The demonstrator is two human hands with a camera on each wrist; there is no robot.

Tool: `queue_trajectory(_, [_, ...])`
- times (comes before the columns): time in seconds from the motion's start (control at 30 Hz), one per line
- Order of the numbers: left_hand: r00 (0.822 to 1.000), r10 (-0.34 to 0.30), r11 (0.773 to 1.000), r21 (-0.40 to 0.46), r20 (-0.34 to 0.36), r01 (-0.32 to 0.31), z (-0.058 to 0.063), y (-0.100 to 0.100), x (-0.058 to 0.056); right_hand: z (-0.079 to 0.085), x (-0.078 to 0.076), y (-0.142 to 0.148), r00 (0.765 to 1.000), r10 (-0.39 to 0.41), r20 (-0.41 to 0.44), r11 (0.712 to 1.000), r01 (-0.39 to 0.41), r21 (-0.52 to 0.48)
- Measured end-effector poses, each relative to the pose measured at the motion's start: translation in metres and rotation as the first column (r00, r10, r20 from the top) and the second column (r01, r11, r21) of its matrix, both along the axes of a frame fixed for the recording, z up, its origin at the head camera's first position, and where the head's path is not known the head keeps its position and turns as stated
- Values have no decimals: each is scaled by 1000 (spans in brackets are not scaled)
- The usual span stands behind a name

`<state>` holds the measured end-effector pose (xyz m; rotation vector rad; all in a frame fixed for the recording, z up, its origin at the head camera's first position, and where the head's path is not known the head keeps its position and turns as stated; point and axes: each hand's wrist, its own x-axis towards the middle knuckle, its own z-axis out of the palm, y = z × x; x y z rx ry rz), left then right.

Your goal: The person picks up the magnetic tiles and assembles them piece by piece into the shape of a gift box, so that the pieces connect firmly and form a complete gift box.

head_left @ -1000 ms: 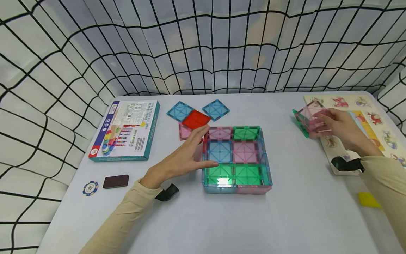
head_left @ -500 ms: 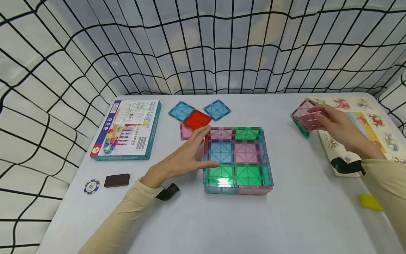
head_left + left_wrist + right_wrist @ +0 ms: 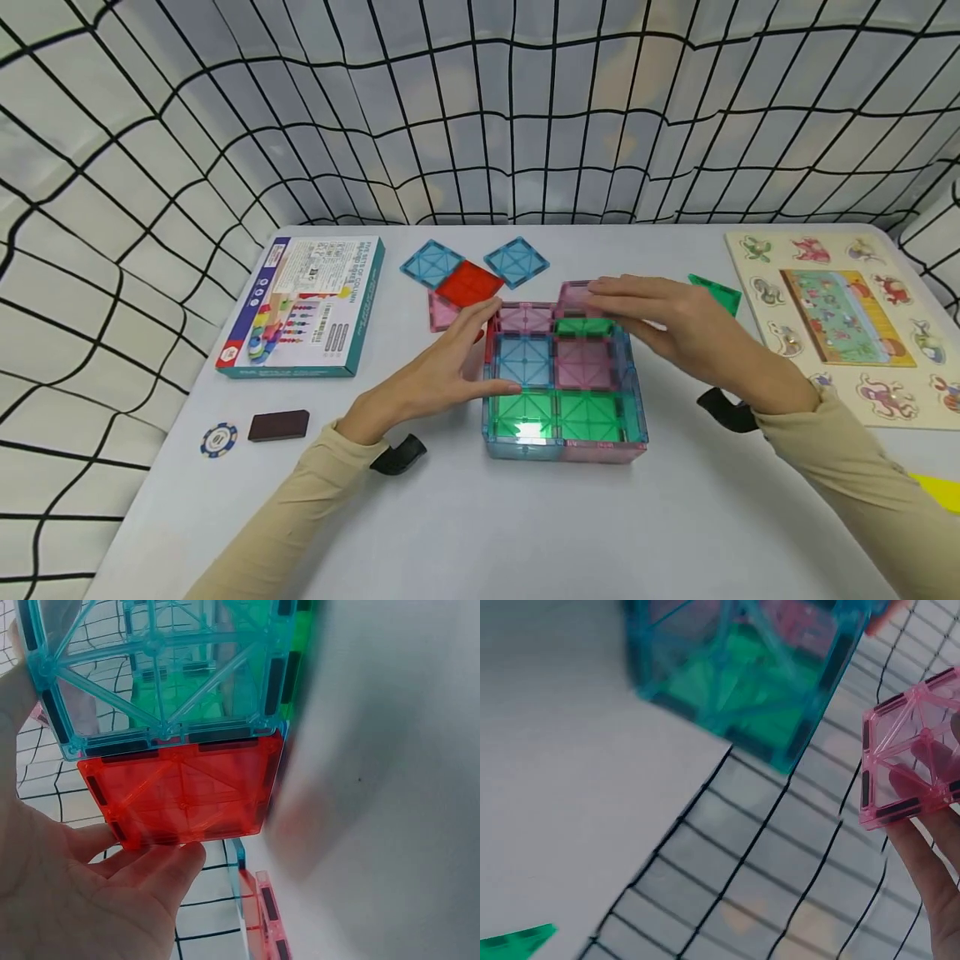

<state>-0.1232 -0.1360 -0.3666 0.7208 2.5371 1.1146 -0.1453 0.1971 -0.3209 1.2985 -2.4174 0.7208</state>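
Note:
A low open box [image 3: 600, 452] built from clear coloured magnetic tiles stands mid-table, with green, blue and pink squares showing inside. My left hand [image 3: 423, 392] rests along its left side, fingers stretched to the back corner, thumb at the near rim. In the left wrist view those fingertips touch the end of a red wall tile [image 3: 180, 791]. My right hand [image 3: 697, 342] holds a pink square magnetic tile [image 3: 904, 761] over the box's back right corner, tilted above the green square there. A green triangular tile [image 3: 716, 293] lies apart to the right.
Behind the box lie two blue tiles [image 3: 517, 262], a red tile [image 3: 468, 285] and a pink one. A boxed toy set [image 3: 300, 308], a poker chip [image 3: 218, 440] and a dark block [image 3: 278, 426] sit left. A picture puzzle board [image 3: 885, 396] and yellow object [image 3: 937, 490] lie right.
My right hand has carried the pink tile left from beside the puzzle board to the box's back right corner. The green triangle has been left on the table. My left hand stays put.

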Motion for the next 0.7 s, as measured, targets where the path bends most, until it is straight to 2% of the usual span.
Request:
queue_trajectory(0.1, [1000,7,998,63,30,-9,-2,-1,-3,1,-3,-20,996,75,-46,996,-73,61])
queue_trajectory(0.27, [996,16,983,182,91,-32,-5,-2,-7,2,-12,-42,990,140,4,981,-139,137])
queue_trajectory(0.47, [993,23,977,209,120,-48,-8,-3,-11,4,-15,-53,986,165,33,967,-169,193])
queue_trajectory(0.7, [989,12,967,252,146,-49,-9,-6,-14,2,-16,-64,980,198,-3,956,-192,223])
